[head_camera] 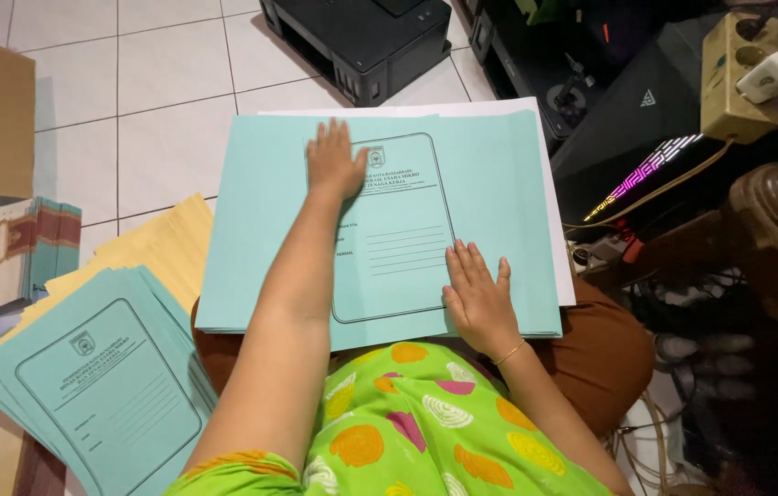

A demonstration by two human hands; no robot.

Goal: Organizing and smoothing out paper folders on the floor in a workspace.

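Both hands lie flat, fingers spread, on a pale teal paper folder [499,193] across the person's lap at frame centre: left hand [334,161] near its top, right hand [479,298] near its lower edge. More teal folders [95,386] are stacked lower left.

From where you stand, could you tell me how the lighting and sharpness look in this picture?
Head view: even, soft light on the teal folder and both hands, left hand and right hand, all sharp; the right side falls dark, with a glowing coloured light strip.
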